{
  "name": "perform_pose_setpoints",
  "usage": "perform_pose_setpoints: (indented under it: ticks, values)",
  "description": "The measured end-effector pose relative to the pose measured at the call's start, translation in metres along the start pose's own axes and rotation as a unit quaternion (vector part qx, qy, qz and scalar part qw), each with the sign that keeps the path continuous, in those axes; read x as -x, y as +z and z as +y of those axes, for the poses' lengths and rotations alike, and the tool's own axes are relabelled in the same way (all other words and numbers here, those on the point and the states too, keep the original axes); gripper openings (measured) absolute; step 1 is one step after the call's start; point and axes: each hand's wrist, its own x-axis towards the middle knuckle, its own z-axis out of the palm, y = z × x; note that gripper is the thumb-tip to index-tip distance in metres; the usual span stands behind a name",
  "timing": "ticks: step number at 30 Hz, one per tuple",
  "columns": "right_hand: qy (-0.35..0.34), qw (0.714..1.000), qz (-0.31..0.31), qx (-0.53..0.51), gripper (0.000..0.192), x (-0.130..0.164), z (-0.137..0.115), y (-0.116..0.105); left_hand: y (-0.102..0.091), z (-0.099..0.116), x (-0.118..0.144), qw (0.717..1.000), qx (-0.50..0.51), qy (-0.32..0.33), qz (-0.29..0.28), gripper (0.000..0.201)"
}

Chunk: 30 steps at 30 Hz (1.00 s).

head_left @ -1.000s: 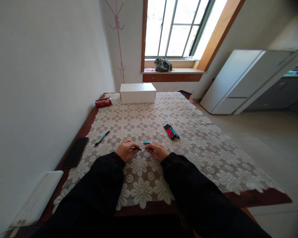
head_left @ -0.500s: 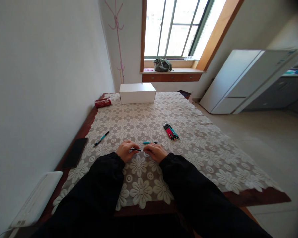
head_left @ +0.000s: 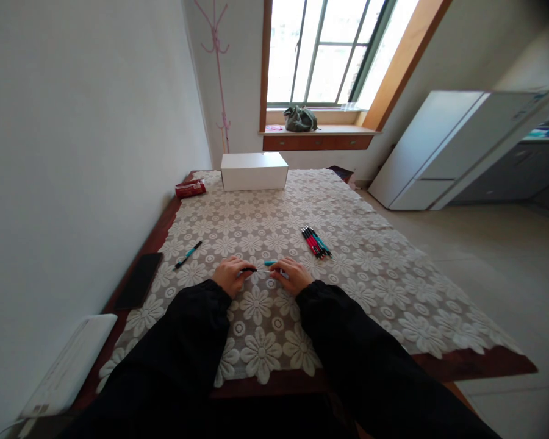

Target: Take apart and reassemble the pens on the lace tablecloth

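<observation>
A dark wooden table (head_left: 485,364) stands against the left wall, most of its top covered by a white lace tablecloth (head_left: 375,286) with a flower pattern. On the cloth lie a white box (head_left: 254,171) at the far end, a bundle of red, black and teal pens (head_left: 315,241) right of the middle, and a single teal pen (head_left: 188,254) to the left. A red packet (head_left: 190,189) sits at the far left corner. A black phone (head_left: 139,280) lies on the bare left edge.
</observation>
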Motion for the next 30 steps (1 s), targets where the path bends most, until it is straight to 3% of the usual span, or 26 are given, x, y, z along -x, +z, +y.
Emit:
perform_pose_setpoints:
  ticks: [7,10,15,30]
  values:
    - [0.054,0.993,0.078,0.066,0.017,0.000,0.010,-0.001,-0.001,0.000,0.000,0.999,-0.005,-0.044,0.020,0.018]
    - [0.079,0.989,0.065,0.104,0.022,0.002,0.013,0.000,0.000,-0.001,0.000,0.997,-0.002,-0.075,0.028,0.017]
    - [0.114,0.984,0.043,0.127,0.008,0.003,0.016,0.001,0.000,-0.003,0.000,0.995,0.001,-0.092,0.030,0.015]
    - [0.110,0.986,0.042,0.119,0.006,0.003,0.019,0.001,-0.002,-0.002,0.000,0.993,0.001,-0.113,0.024,0.015]
